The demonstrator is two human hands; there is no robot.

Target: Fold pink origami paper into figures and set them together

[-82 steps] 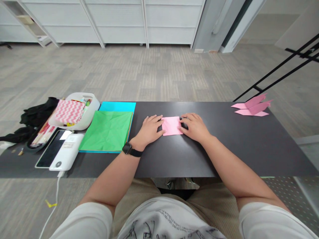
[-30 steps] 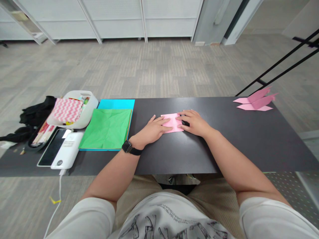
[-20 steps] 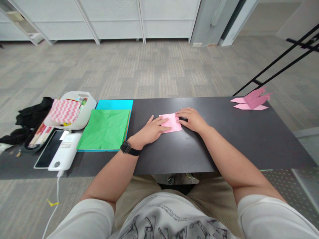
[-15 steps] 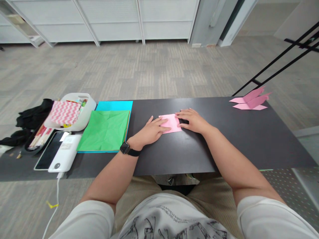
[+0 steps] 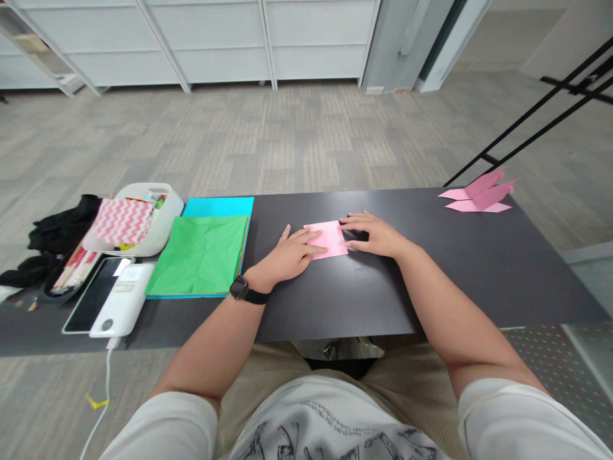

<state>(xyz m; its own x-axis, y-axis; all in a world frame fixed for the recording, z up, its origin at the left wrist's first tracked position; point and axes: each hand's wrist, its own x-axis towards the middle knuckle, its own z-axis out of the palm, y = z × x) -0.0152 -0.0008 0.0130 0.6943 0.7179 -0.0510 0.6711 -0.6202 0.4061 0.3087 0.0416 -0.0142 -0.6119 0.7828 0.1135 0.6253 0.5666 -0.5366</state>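
A small pink square of folded paper (image 5: 334, 239) lies flat on the dark table in front of me. My left hand (image 5: 293, 254) rests with fingers stretched over the paper's left part, pressing it to the tabletop. On the opposite side, my right hand (image 5: 372, 234) has its fingers apart, with the fingertips and thumb at the paper's right edge. Whether the right fingertips touch the edge is hard to make out. Two folded pink paper figures (image 5: 479, 191) stand at the table's far right corner.
Left of my hands lies a stack of coloured paper, green (image 5: 201, 252) over blue (image 5: 225, 206). Beyond it are a white basket (image 5: 167, 220) with packets, a phone (image 5: 89, 300), a white power bank (image 5: 122, 300) on a cable, and a black cloth (image 5: 62, 223). The dark table (image 5: 335, 313) is narrow.
My right hand has shifted slightly right, from over the paper's right edge to beside it. The left hand stays on the paper. The view has tilted a little.
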